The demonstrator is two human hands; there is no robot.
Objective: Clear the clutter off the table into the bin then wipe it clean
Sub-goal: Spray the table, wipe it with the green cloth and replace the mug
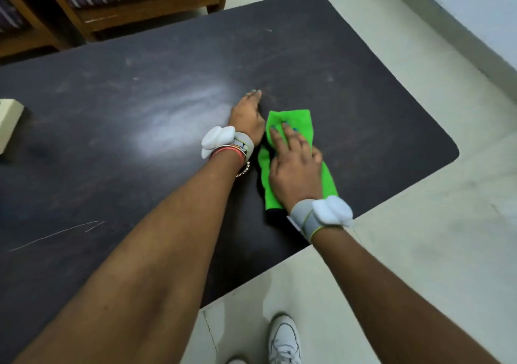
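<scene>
Head view: right hand (296,173) pressed the cloth (299,117) flat, fingers (289,135) straight and slightly spread; left hand (247,114), at its ten o'clock, rested straight-fingered on the tabletop (112,140). Long overlapping strokes would suit.

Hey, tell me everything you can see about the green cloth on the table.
The green cloth is bright, soft-looking fabric, folded into a long strip with a dark edge at its near end. It lies flat on the dark table, towards its right end. The right hand presses on it with straight fingers; the left hand rests on the table just beside it.
</scene>
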